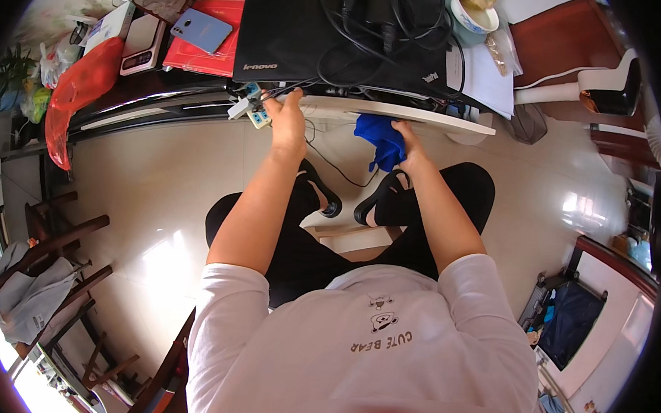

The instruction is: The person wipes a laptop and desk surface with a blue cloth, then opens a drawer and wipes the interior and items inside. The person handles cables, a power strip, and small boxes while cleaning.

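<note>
My left hand (287, 120) is at the left end of a pulled-out drawer with a pale front (442, 116). Its fingers close around black cables (293, 87), though the exact hold is partly hidden. Just left of it hangs a power strip (259, 117) with a white plug adapter (238, 109) and blue socket faces. In my right hand (413, 146) is a bunched blue cloth (381, 141), held against the outer side of the drawer front. Behind the front, the drawer's contents are mostly hidden.
Above the drawer, a black Lenovo laptop (295, 31) carries a coiled cord and power adapter. A blue phone (201, 30) lies on a red folder (226, 61). A bowl (475, 15) stands at right. A red plastic bag (87, 81) overhangs the left edge. One cable (338, 170) trails near my feet.
</note>
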The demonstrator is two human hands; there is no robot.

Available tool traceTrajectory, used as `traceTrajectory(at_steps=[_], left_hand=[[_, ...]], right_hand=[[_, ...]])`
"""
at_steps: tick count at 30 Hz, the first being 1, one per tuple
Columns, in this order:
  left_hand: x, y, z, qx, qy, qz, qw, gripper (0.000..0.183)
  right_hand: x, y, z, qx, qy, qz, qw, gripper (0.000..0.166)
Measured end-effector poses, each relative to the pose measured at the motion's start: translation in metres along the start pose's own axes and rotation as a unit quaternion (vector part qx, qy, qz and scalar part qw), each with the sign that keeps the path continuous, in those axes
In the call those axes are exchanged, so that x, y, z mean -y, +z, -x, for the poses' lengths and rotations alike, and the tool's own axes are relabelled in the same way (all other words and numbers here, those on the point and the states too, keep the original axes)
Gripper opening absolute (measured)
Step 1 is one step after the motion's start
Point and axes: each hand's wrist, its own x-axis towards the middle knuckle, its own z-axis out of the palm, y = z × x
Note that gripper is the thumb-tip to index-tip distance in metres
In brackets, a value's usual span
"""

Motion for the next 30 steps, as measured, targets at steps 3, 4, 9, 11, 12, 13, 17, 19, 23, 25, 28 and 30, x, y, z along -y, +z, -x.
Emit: traceTrajectory(at_steps=[3, 4, 9, 11, 12, 13, 17, 19, 23, 25, 28, 30], left_hand=[[0.006, -0.004, -0.001, -0.019, -0.025, -0.040, 0.999, 0.082], [0.004, -0.006, 0.004, -0.018, -0.042, -0.051, 0.998, 0.082], [-0.001, -0.030, 0.007, 0.026, 0.009, -0.026, 0.999, 0.079], [-0.002, -0.039, 0.002, 0.007, 0.013, -0.019, 1.000, 0.077], [-0.010, -0.036, 0.006, -0.007, 0.002, -0.046, 0.999, 0.073], [-0.011, -0.035, 0.005, 0.012, 0.018, -0.075, 0.997, 0.070], [-0.013, -0.042, -0.011, 0.056, 0.086, -0.358, 0.928, 0.060], [-0.018, -0.045, -0.014, 0.072, 0.108, -0.568, 0.813, 0.059], [-0.014, -0.039, -0.010, 0.079, 0.185, -0.641, 0.741, 0.054], [-0.004, -0.049, -0.016, 0.069, 0.232, -0.632, 0.737, 0.050], [-0.006, -0.052, -0.010, 0.072, 0.230, -0.626, 0.741, 0.047], [-0.007, -0.052, -0.004, 0.070, 0.210, -0.646, 0.730, 0.049]], right_hand=[[-0.006, -0.005, 0.014, 0.005, 0.017, 0.000, 1.000, 0.043], [-0.006, -0.005, 0.020, 0.006, 0.023, 0.000, 1.000, 0.042], [-0.012, -0.003, 0.052, 0.039, 0.060, 0.104, 0.992, 0.039], [-0.008, 0.015, 0.084, 0.040, 0.041, 0.175, 0.983, 0.042], [-0.008, 0.016, 0.091, 0.066, 0.028, 0.214, 0.974, 0.045], [-0.010, 0.020, 0.098, 0.096, -0.024, 0.260, 0.961, 0.043], [0.011, 0.066, 0.118, 0.099, -0.313, 0.485, 0.810, 0.040], [0.019, 0.097, 0.117, 0.075, -0.405, 0.567, 0.714, 0.040], [0.003, 0.138, 0.081, 0.034, -0.464, 0.687, 0.558, 0.044], [-0.014, 0.142, 0.067, 0.015, -0.456, 0.721, 0.522, 0.048], [-0.023, 0.130, 0.066, -0.003, -0.457, 0.733, 0.503, 0.052], [-0.017, 0.108, 0.076, -0.016, -0.431, 0.744, 0.510, 0.052]])
